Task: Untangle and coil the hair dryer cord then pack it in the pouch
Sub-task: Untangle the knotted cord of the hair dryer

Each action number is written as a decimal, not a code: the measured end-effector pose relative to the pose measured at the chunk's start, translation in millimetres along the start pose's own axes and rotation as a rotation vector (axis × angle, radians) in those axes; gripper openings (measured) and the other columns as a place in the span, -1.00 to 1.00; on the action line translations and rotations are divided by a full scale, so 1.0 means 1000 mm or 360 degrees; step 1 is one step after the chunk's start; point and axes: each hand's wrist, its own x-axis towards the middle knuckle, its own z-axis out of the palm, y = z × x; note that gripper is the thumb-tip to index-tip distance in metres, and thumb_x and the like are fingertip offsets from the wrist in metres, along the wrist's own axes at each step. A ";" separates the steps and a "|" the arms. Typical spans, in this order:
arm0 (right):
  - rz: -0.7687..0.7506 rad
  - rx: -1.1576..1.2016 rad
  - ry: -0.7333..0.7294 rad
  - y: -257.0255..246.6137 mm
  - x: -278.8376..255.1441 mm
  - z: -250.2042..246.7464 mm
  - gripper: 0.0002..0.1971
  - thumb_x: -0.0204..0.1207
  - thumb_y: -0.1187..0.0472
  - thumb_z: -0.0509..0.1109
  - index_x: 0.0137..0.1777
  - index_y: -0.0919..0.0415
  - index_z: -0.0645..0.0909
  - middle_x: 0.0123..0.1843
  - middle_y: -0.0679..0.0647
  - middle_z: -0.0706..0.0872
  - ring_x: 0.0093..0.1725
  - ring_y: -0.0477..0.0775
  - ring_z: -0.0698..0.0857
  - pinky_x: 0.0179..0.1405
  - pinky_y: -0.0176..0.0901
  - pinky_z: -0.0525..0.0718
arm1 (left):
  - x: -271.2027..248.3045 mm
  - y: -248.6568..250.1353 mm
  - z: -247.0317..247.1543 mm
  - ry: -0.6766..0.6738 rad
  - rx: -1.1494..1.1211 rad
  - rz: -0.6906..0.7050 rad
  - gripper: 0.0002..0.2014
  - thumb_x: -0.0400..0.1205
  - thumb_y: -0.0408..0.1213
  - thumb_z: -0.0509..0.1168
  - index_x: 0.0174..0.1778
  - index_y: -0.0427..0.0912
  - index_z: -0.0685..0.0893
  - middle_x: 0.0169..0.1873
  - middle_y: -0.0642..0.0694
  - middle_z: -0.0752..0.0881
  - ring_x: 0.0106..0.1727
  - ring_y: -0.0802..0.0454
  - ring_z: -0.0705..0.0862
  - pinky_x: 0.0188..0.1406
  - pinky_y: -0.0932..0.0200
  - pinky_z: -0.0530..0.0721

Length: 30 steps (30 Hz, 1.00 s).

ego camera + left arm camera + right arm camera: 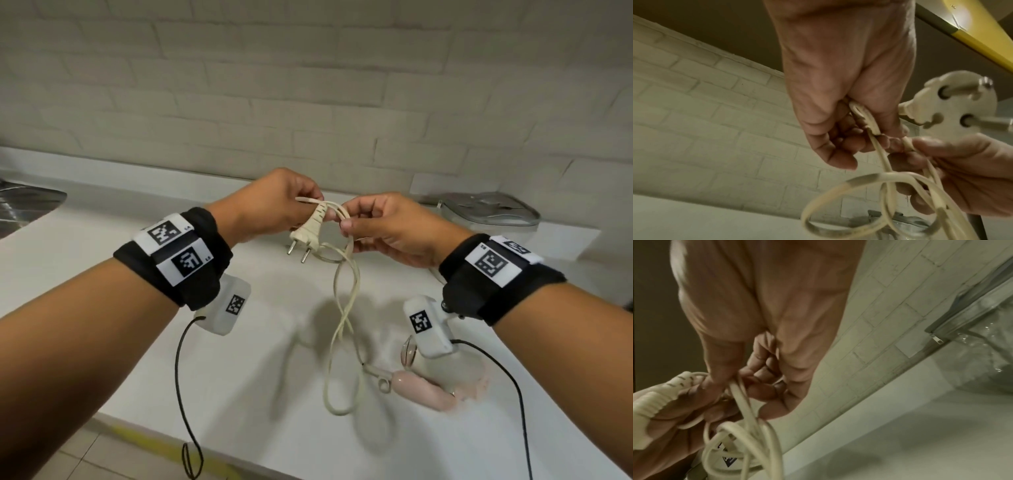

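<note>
head view: evenly lit, soft light from above, no hard glare. diffuse double shadows of the arms and cord [346, 308] fall on the white counter [102, 240] at lower centre. wide-angle bowing bends the brick wall [308, 85] lines toward the edges. hair dryer [431, 390] at lower right is smeared by motion blur, its far end washed out. both wrist views are dim, yellow-green and noisy, with soft focus on the close palms. left wrist: a bright blown-out patch at upper right. right wrist: small specular glints on the clear pouch [982, 353] at right.
</note>
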 end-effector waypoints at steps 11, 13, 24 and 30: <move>0.0197 0.0216 -0.0207 0.003 0.004 0.000 -0.79 0.58 0.11 0.45 0.07 0.22 0.56 -0.27 0.18 0.69 -0.39 0.04 0.61 -0.46 -0.23 0.64 | 0.007 0.013 0.015 0.0208 0.0580 -0.0040 -0.75 0.45 -0.39 0.46 -0.36 -0.15 0.49 -0.46 -0.13 0.70 -0.48 -0.09 0.78 -0.54 0.08 0.75; 0.0178 0.0190 -0.0212 0.001 0.007 0.000 -0.71 0.57 0.07 0.47 0.12 0.22 0.51 -0.31 0.16 0.68 -0.41 0.05 0.56 -0.53 -0.23 0.58 | 0.009 0.013 0.018 0.0272 0.0785 -0.0024 -0.80 0.45 -0.37 0.36 -0.34 -0.07 0.45 -0.38 -0.10 0.65 -0.43 -0.14 0.71 -0.54 0.11 0.63; 0.0282 0.0060 0.0044 0.001 0.013 0.001 -0.75 0.64 0.08 0.45 -0.03 0.28 0.83 -0.16 0.13 0.76 -0.37 -0.09 0.55 -0.41 -0.20 0.54 | 0.013 0.003 0.022 0.0387 0.0580 -0.0043 -0.78 0.48 -0.31 0.39 -0.05 -0.14 0.48 -0.27 -0.15 0.71 -0.41 -0.05 0.68 -0.54 0.11 0.55; 0.0003 -0.0138 0.0784 0.005 0.011 -0.031 -0.77 0.58 0.20 0.50 -0.07 0.42 0.80 -0.34 0.07 0.63 -0.38 -0.05 0.48 -0.45 -0.21 0.51 | 0.004 -0.016 0.006 0.0018 -0.0246 -0.0054 -0.80 0.59 -0.52 0.43 0.11 -0.40 0.67 -0.38 -0.09 0.66 -0.43 0.10 0.57 -0.39 0.27 0.52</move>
